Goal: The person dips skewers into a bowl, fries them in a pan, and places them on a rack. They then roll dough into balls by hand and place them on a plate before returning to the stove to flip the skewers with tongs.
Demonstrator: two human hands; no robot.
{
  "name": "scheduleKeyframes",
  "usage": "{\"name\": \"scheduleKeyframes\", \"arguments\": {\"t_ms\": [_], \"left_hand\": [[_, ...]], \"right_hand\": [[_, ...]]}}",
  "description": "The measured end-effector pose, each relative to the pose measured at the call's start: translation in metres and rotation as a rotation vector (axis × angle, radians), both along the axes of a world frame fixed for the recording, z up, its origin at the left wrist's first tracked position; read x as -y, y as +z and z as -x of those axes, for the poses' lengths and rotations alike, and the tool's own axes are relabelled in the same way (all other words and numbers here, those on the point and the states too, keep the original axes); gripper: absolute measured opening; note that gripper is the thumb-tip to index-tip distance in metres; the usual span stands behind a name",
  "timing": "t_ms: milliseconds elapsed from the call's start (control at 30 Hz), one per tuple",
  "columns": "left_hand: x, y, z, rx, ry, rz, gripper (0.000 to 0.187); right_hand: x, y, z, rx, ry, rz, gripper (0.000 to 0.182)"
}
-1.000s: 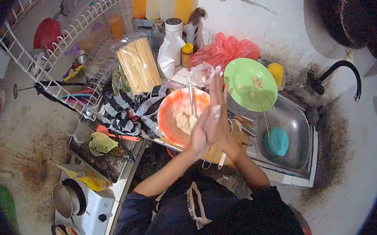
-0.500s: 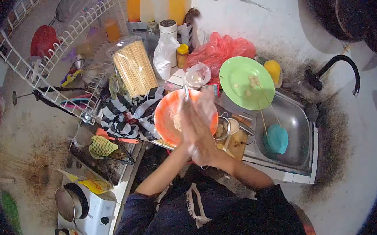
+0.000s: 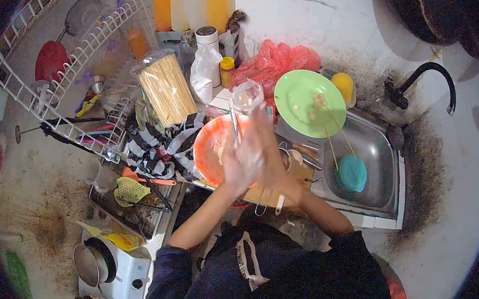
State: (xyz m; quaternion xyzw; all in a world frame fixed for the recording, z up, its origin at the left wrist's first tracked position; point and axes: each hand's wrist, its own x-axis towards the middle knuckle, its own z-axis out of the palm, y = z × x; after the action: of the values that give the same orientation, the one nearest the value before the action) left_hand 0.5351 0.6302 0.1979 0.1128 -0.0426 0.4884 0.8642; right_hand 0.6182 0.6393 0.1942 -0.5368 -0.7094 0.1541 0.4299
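My left hand (image 3: 239, 163) and my right hand (image 3: 272, 161) are palm to palm over the front right side of an orange bowl (image 3: 202, 162). Motion smears the fingers, which look stretched out and pressed against the other hand. Anything between the palms is hidden. Inside the bowl lies a pale, pinkish doughy mass (image 3: 215, 150), and a metal spoon handle (image 3: 235, 125) rises from it. Right of my hands, a green plate (image 3: 293, 90) carries several small pale balls (image 3: 318, 100), some on thin skewers (image 3: 338, 121) that reach over the sink.
A steel sink (image 3: 375, 168) holds a turquoise item (image 3: 352, 173), below a black faucet (image 3: 431, 69). Behind the bowl are packed bamboo skewers (image 3: 167, 90), a white bag (image 3: 205, 77) and red plastic bags (image 3: 278, 63). At left are a dish rack (image 3: 42, 102) and a stove (image 3: 127, 274).
My hands stay together but shift against each other; the right now sits farther right. More of the cutting board and a small handle show below them. The view has moved slightly.
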Motion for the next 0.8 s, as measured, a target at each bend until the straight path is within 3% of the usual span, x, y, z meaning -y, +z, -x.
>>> {"name": "scheduleKeyframes", "arguments": {"t_ms": [33,67,100,167,233,267,433,467,533,567,633,667,733,800], "left_hand": [[0.003,-0.004,-0.004,0.003,0.003,0.003,0.058],[0.005,-0.008,-0.011,-0.252,0.083,-0.06,0.057],[0.005,-0.009,-0.016,-0.508,0.165,-0.124,0.056],[0.002,0.007,-0.014,-0.66,0.283,-0.17,0.059],[-0.012,0.013,-0.01,-0.737,0.705,-0.384,0.059],[-0.008,0.016,-0.007,-0.682,0.735,-0.382,0.06],[0.019,0.014,-0.023,-0.574,0.743,-0.6,0.058],[0.014,0.012,-0.016,-0.729,0.694,-0.655,0.057],[0.005,0.009,-0.005,-1.041,0.573,-0.755,0.056],[0.002,0.01,-0.004,-1.041,0.573,-0.754,0.056],[-0.002,0.022,-0.001,-0.635,0.705,-0.709,0.056],[0.009,0.032,0.002,-0.552,0.647,-0.626,0.056],[0.019,0.022,-0.001,-0.666,0.582,-0.658,0.056],[0.025,0.022,-0.005,-0.731,0.452,-0.64,0.058]], "right_hand": [[0.0,0.009,-0.008,-0.054,0.023,-0.219,0.068],[-0.001,0.016,-0.008,-0.231,0.058,-0.212,0.071],[0.0,0.015,-0.001,-0.229,0.064,-0.214,0.071],[0.007,0.01,0.017,-0.7,0.344,-0.093,0.078],[0.008,0.01,0.016,-0.65,0.299,-0.097,0.076],[0.008,0.012,0.015,-0.599,0.256,-0.104,0.075],[0.013,0.031,0.011,-0.339,0.046,-0.137,0.072],[0.02,0.038,0.012,-0.47,0.142,-0.157,0.073],[0.037,0.043,0.028,-0.487,0.21,-0.12,0.073],[0.041,0.044,0.033,-0.504,0.279,-0.088,0.073],[0.033,0.032,0.026,-0.406,0.242,-0.108,0.072],[0.028,0.025,0.02,-0.306,0.206,-0.124,0.07],[0.026,0.025,0.017,-0.209,0.168,-0.132,0.069],[0.025,0.038,0.016,-0.357,0.172,-0.187,0.068]]}}
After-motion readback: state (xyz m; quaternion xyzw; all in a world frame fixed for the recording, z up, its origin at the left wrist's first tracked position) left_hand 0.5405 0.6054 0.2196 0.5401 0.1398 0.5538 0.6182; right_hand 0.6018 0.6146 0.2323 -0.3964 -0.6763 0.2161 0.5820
